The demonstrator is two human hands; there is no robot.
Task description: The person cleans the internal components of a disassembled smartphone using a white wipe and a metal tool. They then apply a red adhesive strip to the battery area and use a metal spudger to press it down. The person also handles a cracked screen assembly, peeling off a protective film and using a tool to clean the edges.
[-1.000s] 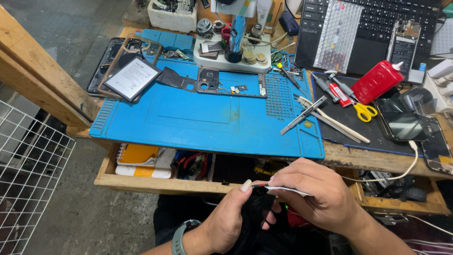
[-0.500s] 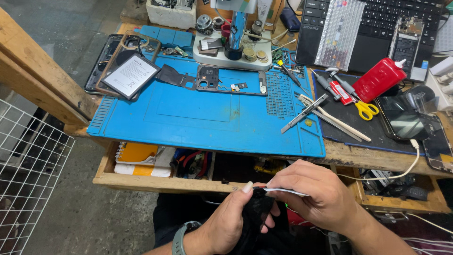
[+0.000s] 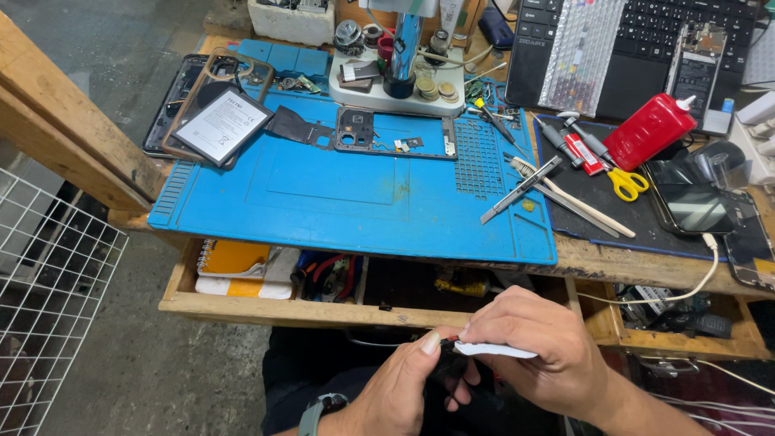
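Two hands work low in front of the bench, below one open wooden drawer. The left hand closes around one dark object, thumb pressed along its top; what the object is cannot be made out. The right hand is curled tight, pinching one thin white strip that touches the dark object. On the bench lie one blue work mat, one red bottle and one pair of yellow-handled scissors.
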